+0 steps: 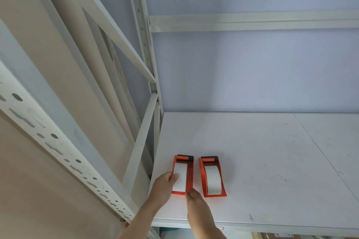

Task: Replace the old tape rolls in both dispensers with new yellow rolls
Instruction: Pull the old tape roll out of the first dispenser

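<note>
Two orange tape dispensers lay side by side on the white shelf board (262,151), near its left front corner, just apart from each other. Left dispenser (189,175): whitish roll (180,176) seated in it, black cutter end pointing away from me. Right dispenser (212,177): its own pale roll (213,181) in place, same heading, nothing touching it.

My left hand (165,184) was at the left dispenser's outer side, thumb lying across the near part of the whitish roll, fingers tucked down along the orange wall; it gripped the dispenser from that side. My right hand (196,203) came in from the front, fingertips touching the near right corner of the same dispenser. I could not tell whether those fingers were pinching the edge or only pressing on it.

White metal rack upright (144,141) stood just left of the board, another perforated post (58,147) nearer me. Pale blue wall (252,73) behind, with a cross rail (252,22) above.
</note>
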